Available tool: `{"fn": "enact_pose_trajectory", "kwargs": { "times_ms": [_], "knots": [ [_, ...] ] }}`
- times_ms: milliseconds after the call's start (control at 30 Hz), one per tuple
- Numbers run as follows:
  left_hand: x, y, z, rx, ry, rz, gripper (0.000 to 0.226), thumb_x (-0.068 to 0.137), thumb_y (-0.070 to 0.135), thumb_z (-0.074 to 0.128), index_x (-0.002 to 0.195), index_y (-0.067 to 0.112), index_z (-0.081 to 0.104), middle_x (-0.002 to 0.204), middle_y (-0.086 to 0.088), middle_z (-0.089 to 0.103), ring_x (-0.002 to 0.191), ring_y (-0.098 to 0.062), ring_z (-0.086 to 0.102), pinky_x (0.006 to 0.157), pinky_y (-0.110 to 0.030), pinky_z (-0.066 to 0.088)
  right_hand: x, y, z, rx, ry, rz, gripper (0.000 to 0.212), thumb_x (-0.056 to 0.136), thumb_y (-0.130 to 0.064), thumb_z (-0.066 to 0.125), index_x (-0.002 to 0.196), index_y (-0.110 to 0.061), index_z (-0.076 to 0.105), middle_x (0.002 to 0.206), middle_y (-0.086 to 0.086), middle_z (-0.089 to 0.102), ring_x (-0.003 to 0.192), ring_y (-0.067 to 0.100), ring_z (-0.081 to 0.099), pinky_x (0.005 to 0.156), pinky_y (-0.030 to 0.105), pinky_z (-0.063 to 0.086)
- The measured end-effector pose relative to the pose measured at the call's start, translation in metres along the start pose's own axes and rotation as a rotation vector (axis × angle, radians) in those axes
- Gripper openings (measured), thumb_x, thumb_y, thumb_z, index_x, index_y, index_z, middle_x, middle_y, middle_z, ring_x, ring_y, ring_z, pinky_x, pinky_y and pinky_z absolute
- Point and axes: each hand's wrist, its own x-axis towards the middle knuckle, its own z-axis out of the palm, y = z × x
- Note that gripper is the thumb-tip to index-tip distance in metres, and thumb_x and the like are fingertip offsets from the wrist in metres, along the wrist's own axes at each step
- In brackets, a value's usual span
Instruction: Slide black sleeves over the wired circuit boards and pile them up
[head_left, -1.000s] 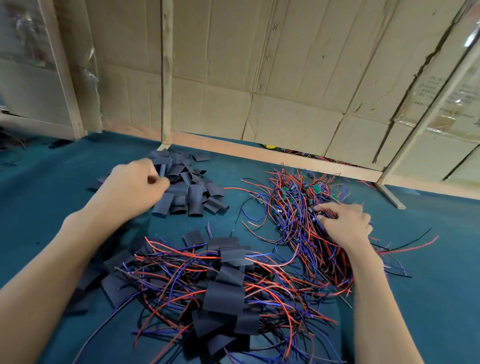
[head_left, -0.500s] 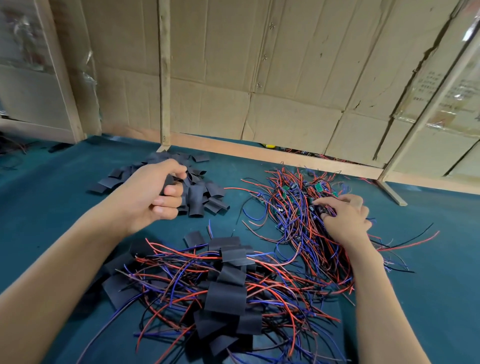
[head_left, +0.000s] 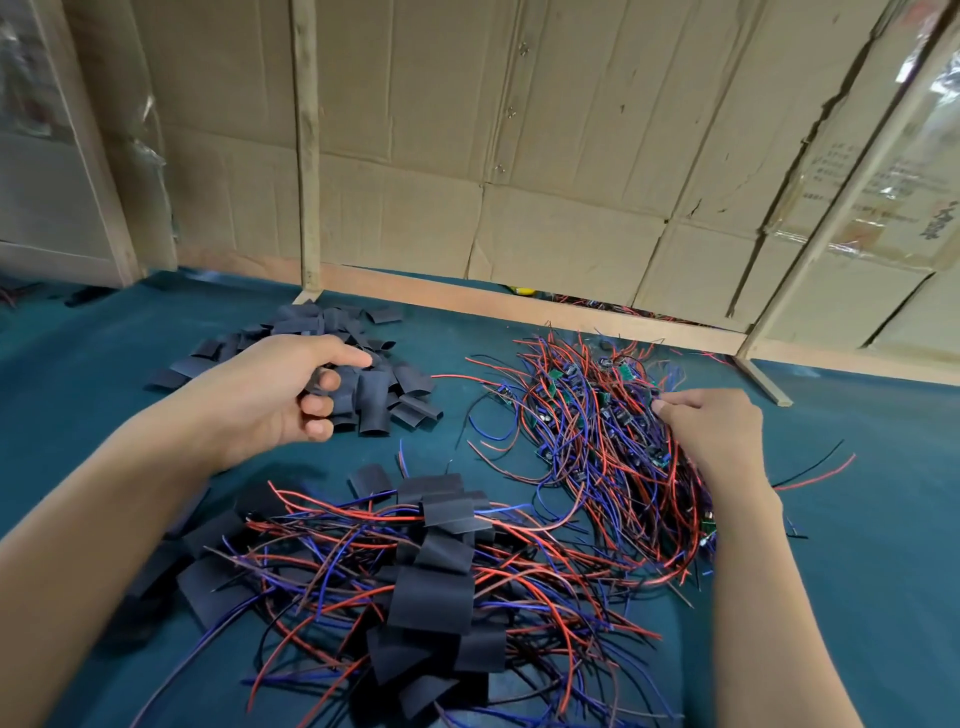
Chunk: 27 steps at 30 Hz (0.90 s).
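Left hand (head_left: 270, 400) over the loose sleeves (head_left: 374, 384) toward the bench's (head_left: 104, 332) far edge, fingers curled around one sleeve. Right hand (head_left: 711, 426) on the bare boards' wire tangle (head_left: 597, 431) right of them, fingertips pinched narrow; what they grip cannot be told. Sleeved pile (head_left: 431, 582) at the near edge.

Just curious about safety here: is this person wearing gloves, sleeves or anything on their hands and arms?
No. Both the left hand and the right hand are bare, with no gloves, rings, watch or wristband showing. Both forearms are uncovered right to the picture's edge, so no sleeves appear.
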Motion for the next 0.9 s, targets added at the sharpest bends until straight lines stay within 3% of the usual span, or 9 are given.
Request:
{"fn": "enact_pose_trajectory", "kwargs": {
  "times_ms": [100,233,300,367,433,567,733,833,900],
  "knots": [
    [0.0,0.001,0.0,-0.007,-0.019,0.01,0.018,0.092,0.02,0.064,0.106,0.012,0.072,0.057,0.004,0.036,0.046,-0.011,0.025,0.039,-0.024,0.025,0.001,-0.006,-0.019,0.03,-0.023,-0.013,0.012,0.086,-0.021,0.075,0.096,-0.019,0.082,0.089,0.004,0.076,0.088,0.017,0.066,0.081,0.024,0.043],
    [-0.002,-0.001,0.0,-0.001,-0.052,0.002,0.025,0.089,0.022,0.067,0.111,0.011,0.072,0.06,0.004,0.036,0.047,-0.011,0.026,0.04,-0.024,0.026,-0.005,-0.017,-0.036,0.086,-0.047,-0.015,0.018,0.082,-0.004,0.069,0.083,-0.018,0.08,0.056,-0.006,0.069,0.054,0.011,0.057,0.051,0.017,0.043],
    [-0.004,-0.001,0.001,0.015,-0.071,-0.004,0.031,0.086,0.023,0.071,0.114,0.011,0.07,0.062,0.004,0.036,0.047,-0.011,0.026,0.04,-0.024,0.028,-0.009,-0.026,-0.041,0.131,-0.063,-0.009,0.022,0.082,0.001,0.066,0.092,-0.013,0.079,0.061,-0.001,0.072,0.061,0.019,0.061,0.058,0.022,0.05],
    [-0.006,-0.001,0.002,0.025,-0.084,-0.001,0.036,0.084,0.023,0.072,0.117,0.01,0.068,0.062,0.004,0.035,0.047,-0.011,0.026,0.04,-0.024,0.029,-0.014,-0.036,-0.046,0.19,-0.088,-0.017,0.023,0.082,0.005,0.062,0.086,-0.012,0.077,0.067,0.007,0.075,0.069,0.027,0.068,0.076,0.038,0.061],
    [-0.007,0.0,0.004,0.027,-0.094,0.007,0.037,0.085,0.023,0.071,0.119,0.008,0.068,0.062,0.004,0.035,0.046,-0.011,0.025,0.039,-0.024,0.029,-0.018,-0.047,-0.053,0.28,-0.081,-0.058,0.022,0.08,0.004,0.064,0.078,-0.015,0.076,0.07,0.013,0.075,0.075,0.033,0.073,0.087,0.049,0.06],
    [-0.011,0.002,0.005,0.041,-0.116,0.061,0.031,0.088,0.024,0.07,0.114,0.007,0.069,0.061,0.004,0.033,0.048,-0.011,0.025,0.042,-0.024,0.027,-0.031,-0.071,-0.072,0.509,-0.078,-0.254,0.009,0.077,-0.006,0.074,0.081,-0.011,0.079,0.076,0.014,0.076,0.069,0.026,0.071,0.082,0.04,0.061],
    [-0.024,0.001,0.014,0.2,-0.211,0.327,0.012,0.087,0.028,0.073,0.095,0.019,0.075,0.07,-0.004,0.039,0.053,-0.015,0.032,0.05,-0.026,0.037,-0.054,-0.099,-0.084,0.733,-0.138,-0.392,0.01,0.083,-0.003,0.07,0.088,-0.008,0.078,0.08,0.015,0.077,0.074,0.029,0.071,0.076,0.033,0.058],
    [-0.032,-0.003,0.028,0.403,-0.227,0.452,0.013,0.087,0.038,0.072,0.099,0.034,0.073,0.057,0.009,0.048,0.049,-0.014,0.043,0.056,-0.019,0.042,-0.064,-0.111,-0.08,0.768,-0.171,-0.397,0.012,0.087,0.003,0.067,0.091,-0.005,0.075,0.079,0.013,0.077,0.073,0.028,0.071,0.079,0.034,0.058],
    [-0.035,-0.009,0.038,0.528,-0.23,0.534,0.024,0.085,0.045,0.071,0.109,0.043,0.067,0.058,0.007,0.05,0.046,-0.009,0.048,0.054,-0.011,0.039,-0.07,-0.119,-0.077,0.798,-0.209,-0.397,0.011,0.088,0.004,0.066,0.093,-0.002,0.074,0.08,0.015,0.077,0.072,0.028,0.07,0.079,0.034,0.058]
  ]
}}
